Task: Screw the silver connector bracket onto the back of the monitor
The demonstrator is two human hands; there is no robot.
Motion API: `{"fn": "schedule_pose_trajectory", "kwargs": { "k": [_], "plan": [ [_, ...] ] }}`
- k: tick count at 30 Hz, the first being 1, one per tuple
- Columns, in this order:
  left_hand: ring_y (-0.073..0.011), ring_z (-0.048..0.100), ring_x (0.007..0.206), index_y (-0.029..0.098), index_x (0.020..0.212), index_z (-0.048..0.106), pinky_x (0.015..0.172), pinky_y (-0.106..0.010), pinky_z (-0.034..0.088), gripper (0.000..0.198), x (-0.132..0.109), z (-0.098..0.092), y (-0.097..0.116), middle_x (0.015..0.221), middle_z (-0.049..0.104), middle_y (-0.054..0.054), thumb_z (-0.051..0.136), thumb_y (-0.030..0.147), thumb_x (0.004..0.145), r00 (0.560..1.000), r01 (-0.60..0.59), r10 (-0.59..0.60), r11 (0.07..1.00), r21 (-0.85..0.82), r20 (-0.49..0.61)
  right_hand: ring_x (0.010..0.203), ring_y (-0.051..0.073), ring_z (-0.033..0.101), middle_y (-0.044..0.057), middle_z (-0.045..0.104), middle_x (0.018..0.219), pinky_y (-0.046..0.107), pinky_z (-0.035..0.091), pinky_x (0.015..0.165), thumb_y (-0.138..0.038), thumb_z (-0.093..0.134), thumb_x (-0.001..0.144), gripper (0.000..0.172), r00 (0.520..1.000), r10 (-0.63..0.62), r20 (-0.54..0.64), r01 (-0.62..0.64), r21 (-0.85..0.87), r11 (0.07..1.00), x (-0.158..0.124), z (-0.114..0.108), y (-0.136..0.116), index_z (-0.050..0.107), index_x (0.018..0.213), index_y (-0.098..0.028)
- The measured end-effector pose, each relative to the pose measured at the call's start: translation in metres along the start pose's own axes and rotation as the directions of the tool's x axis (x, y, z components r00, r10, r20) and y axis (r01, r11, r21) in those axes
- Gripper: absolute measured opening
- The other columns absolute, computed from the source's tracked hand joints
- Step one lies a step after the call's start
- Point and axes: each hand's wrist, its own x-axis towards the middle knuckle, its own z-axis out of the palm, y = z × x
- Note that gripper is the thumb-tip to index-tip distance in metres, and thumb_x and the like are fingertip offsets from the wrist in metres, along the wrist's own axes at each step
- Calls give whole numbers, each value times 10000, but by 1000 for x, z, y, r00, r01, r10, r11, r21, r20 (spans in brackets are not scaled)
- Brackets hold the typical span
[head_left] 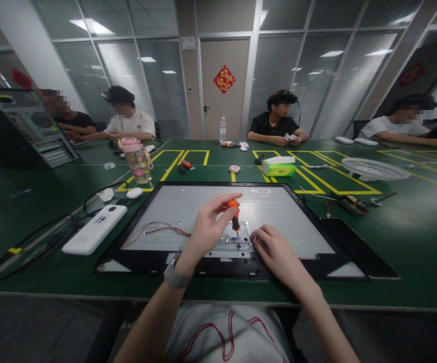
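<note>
A monitor panel (188, 204) lies face down on the green table, grey back plate up, inside a black frame. My left hand (208, 227) is closed around a small screwdriver (235, 218) with an orange and black handle, held upright with its tip on the metal board cover (224, 247) near the panel's front edge. My right hand (274, 249) rests beside the tip, fingers curled and pressed on the cover. Thin coloured wires (158, 231) run leftwards across the plate from my left hand.
A white box (95, 228) and black cables (33, 239) lie to the left, a dark flat slab (358, 247) to the right. Farther back stand a pink-lidded bottle (138, 160), a green tissue box (277, 166), a white fan grille (375, 169) and a computer case (21, 128). Several people sit around the table.
</note>
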Motion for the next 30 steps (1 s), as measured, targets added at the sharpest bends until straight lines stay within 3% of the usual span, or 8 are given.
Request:
{"fn": "schedule_pose_trajectory", "kwargs": {
  "k": [3,6,8,13,17,22,27,30],
  "plan": [
    [-161,603,884,213,1066,718,836,-302,514,235,0,-1,2,953,613,-54,678,261,839,994,-49,59,992,116,-87,865,232,580,71,598,917,372,490,804,-135,456,920,178,1000,2,3,-2,1,1000,0,-1,0,619,917,-206],
    [-175,631,956,229,1234,644,840,-313,526,320,0,-2,2,1087,634,-89,519,261,941,997,-22,24,1000,-20,68,875,236,578,72,595,923,380,488,817,-138,450,928,175,1000,4,10,-4,-4,1000,0,-1,-1,612,916,-204],
    [-170,641,946,229,1242,637,815,-298,532,322,0,-2,1,1067,649,-83,510,248,947,996,-7,12,998,-57,91,877,238,577,74,594,924,387,489,822,-145,443,936,178,1000,4,14,-4,-6,1000,0,-1,-1,611,914,-202],
    [-150,599,880,212,1071,717,820,-290,517,226,1,-3,-2,964,612,-52,660,274,860,991,-63,81,986,152,-109,871,238,577,74,595,917,390,493,815,-151,439,938,184,1000,-3,16,3,-8,1000,0,0,2,614,915,-201],
    [-163,624,957,212,1265,614,840,-306,523,343,1,-4,-1,1099,631,-92,444,233,967,999,-7,7,1000,-2,40,870,239,575,72,591,912,389,493,815,-149,440,938,180,1000,-2,17,2,-4,1000,0,1,1,608,909,-204],
    [-136,575,826,212,1079,710,799,-272,500,260,1,-3,-3,891,587,-27,700,234,820,992,-57,78,976,209,-95,871,243,578,74,589,913,391,491,819,-146,444,934,176,1000,-2,16,2,-10,1000,0,0,-1,610,913,-201],
    [-167,629,940,229,1355,537,810,-304,540,413,-1,-4,-2,1096,622,-84,433,216,955,994,-6,6,1000,1,108,866,235,572,71,594,919,383,487,815,-146,443,936,183,1000,-7,11,8,-4,1000,0,0,1,617,920,-204],
    [-141,633,834,221,1324,556,778,-286,544,392,0,-3,-3,1011,648,-61,508,220,935,998,-44,40,996,79,54,875,238,572,72,591,927,383,485,819,-149,447,939,174,1000,-6,26,6,-9,1000,0,0,2,612,930,-203]
  ]
}}
